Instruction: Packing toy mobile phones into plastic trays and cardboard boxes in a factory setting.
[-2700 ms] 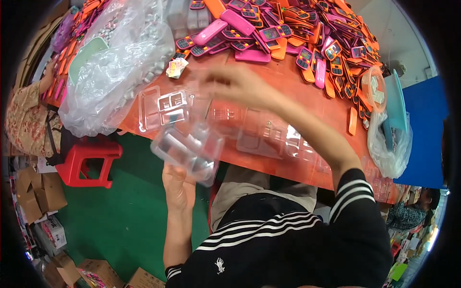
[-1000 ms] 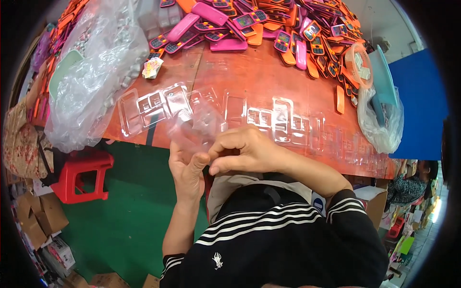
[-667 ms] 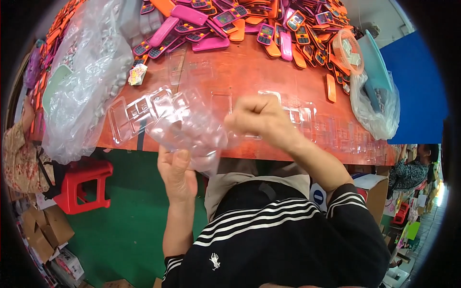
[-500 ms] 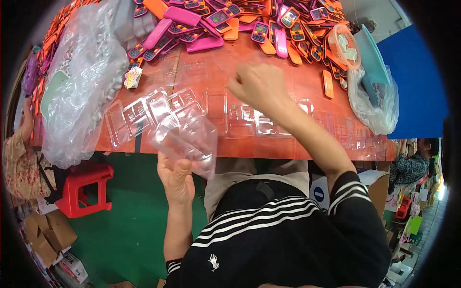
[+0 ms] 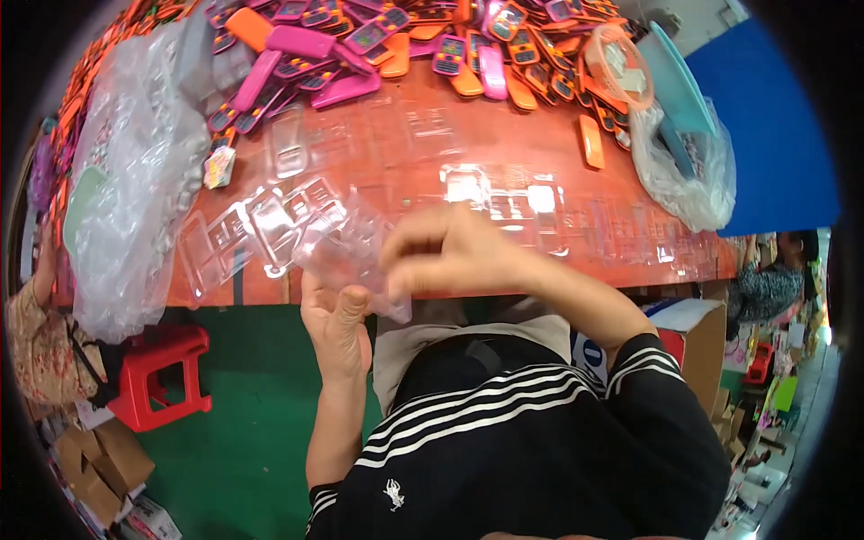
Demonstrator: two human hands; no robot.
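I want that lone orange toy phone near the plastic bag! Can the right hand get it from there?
Probably yes. The right hand has bare table up to the orange toy phone, with only flat clear trays between.

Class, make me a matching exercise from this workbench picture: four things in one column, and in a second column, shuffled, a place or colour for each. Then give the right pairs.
Things
1. clear blister pack
2. stool
3. toy phones
4. big plastic bag

Places or colours
A. red, on the green floor under the table
B. heaped along the table's far edge
C. held up by the left hand, the right hand at it
D. at the table's left end, crinkled and see-through

Pairs: 1-C, 2-A, 3-B, 4-D
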